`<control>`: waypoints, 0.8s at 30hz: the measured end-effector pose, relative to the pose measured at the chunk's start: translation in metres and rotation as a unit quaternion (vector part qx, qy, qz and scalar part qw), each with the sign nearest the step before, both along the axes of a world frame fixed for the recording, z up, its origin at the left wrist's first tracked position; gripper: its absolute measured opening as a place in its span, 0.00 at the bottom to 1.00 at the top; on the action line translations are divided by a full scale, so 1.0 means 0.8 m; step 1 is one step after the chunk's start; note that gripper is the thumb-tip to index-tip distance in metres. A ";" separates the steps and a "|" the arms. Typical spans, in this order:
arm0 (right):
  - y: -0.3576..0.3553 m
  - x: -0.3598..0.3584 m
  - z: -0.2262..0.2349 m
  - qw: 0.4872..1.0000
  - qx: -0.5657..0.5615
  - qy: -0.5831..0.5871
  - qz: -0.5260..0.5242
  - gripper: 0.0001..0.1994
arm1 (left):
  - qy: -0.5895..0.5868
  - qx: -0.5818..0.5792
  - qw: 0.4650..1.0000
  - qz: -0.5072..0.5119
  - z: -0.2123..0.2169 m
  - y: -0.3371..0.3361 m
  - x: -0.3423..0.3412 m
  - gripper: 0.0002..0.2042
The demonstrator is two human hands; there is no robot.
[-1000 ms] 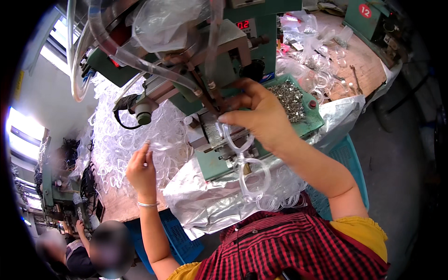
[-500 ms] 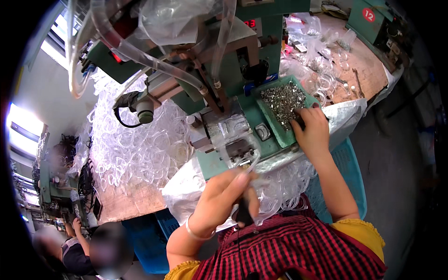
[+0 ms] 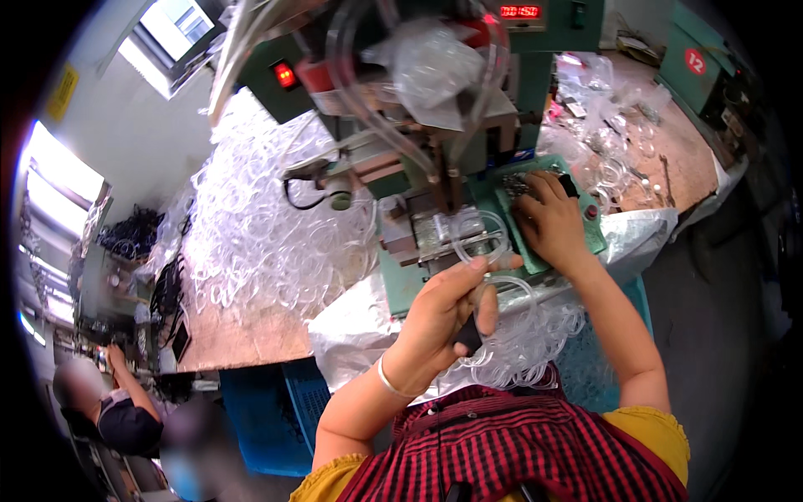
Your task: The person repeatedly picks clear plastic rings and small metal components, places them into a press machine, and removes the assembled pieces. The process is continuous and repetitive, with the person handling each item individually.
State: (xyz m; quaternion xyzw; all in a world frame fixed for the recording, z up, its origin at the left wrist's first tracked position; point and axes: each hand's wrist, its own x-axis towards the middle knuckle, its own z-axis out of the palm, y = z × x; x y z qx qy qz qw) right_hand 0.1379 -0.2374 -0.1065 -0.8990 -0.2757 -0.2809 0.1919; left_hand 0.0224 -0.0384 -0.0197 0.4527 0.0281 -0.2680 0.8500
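My left hand [image 3: 452,309] is in front of the green machine, its thumb and index finger pinching a clear plastic tubing loop [image 3: 507,243] beside the press area. Something black, perhaps a finger cover, shows at its lower fingers. In the green tray [image 3: 590,234] to the right, my right hand [image 3: 548,219] reaches down with bent fingers among small shiny metal parts [image 3: 517,182]. Its fingertips are partly hidden, so what they grip cannot be made out. Above the work spot stands the bench machine's metal head [image 3: 447,180].
A large heap of clear tubing loops [image 3: 276,217] covers the table at left. More loops [image 3: 535,343] lie at my lap above a blue basket [image 3: 640,301]. Bags and loose rings [image 3: 615,159] lie at right. Another person [image 3: 130,410] sits at far left.
My right hand has moved further into the tray, over the metal parts. My left hand still holds the tubing loop and now appears farther right. The whole view has shifted.
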 end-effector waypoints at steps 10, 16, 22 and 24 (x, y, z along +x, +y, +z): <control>-0.032 -0.024 0.001 0.948 0.285 0.104 -0.098 0.07 | -0.294 0.476 0.657 0.506 -0.007 0.151 -0.078 0.06; 0.008 -0.009 0.023 0.951 0.295 0.085 -0.018 0.09 | -0.229 0.824 0.364 0.368 0.007 0.242 -0.004 0.08; -0.012 -0.018 -0.014 0.944 0.306 0.086 -0.088 0.08 | -0.251 0.781 0.425 0.382 -0.134 0.236 0.049 0.10; -0.041 -0.045 -0.016 0.954 0.270 0.028 -0.131 0.07 | -0.292 0.777 0.416 0.370 -0.135 0.238 0.051 0.11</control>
